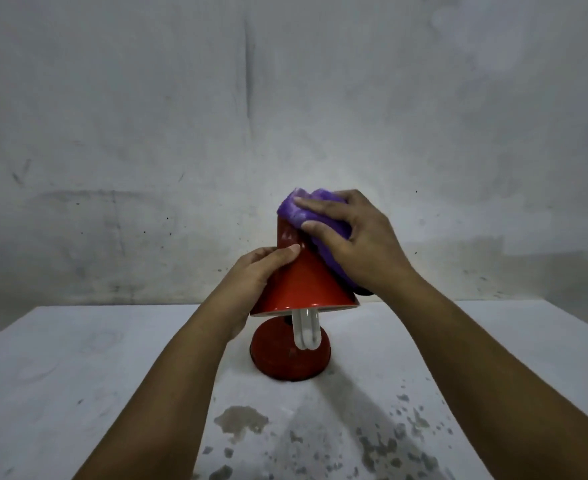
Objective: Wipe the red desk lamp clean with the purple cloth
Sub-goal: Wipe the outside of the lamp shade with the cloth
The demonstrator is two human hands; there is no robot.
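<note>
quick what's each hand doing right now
Left hand: fingers curled round the side of the red lamp shade, steadying it.
Right hand: gripping the purple cloth, pressing it on the shade's top.

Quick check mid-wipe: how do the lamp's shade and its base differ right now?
The shade is a tilted cone held by both hands; the base is a low dome sitting untouched on the table. The purple cloth covers the shade's top, none touches the base. The shade looks glossy, the base duller and scuffed. Both are red.
</note>
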